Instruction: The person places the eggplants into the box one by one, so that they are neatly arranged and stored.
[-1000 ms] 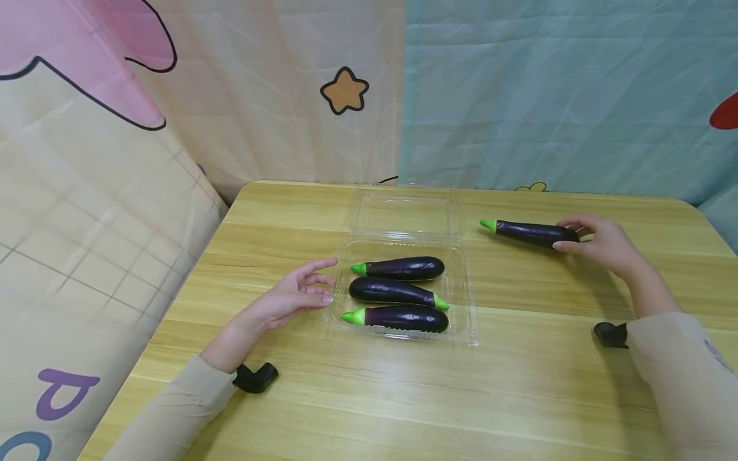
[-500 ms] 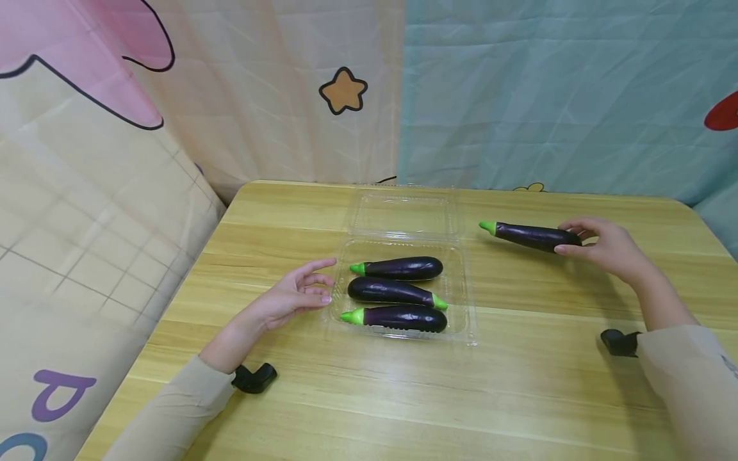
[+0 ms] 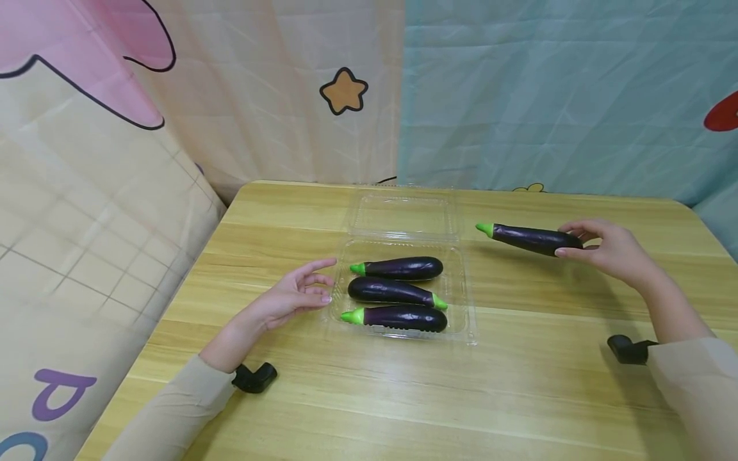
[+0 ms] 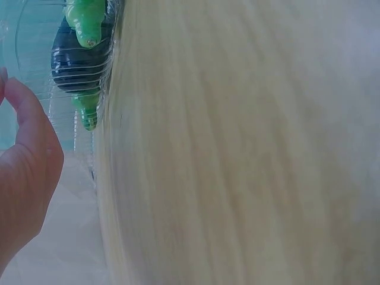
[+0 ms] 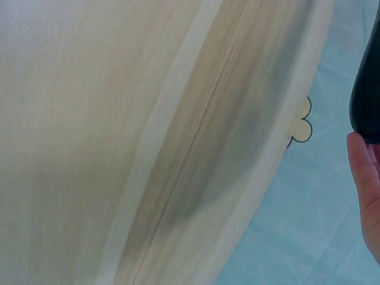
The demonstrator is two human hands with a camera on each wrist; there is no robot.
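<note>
The left hand (image 3: 288, 298), fingers loosely spread and holding nothing, is at the nine o'clock side of the clear plastic box (image 3: 459, 269); whether it touches, I cannot tell. It would do best to steady that thin side lightly, without denting it. Three eggplants (image 3: 389, 291) lie inside, the middle one reversed. At about two o'clock from the box, the held eggplant (image 3: 530, 239) is glossy, dark purple, its bright green tip towards nine. The right hand (image 3: 608, 250) pinches its thick end; a firm, even pinch should stop the slim end dipping.
</note>
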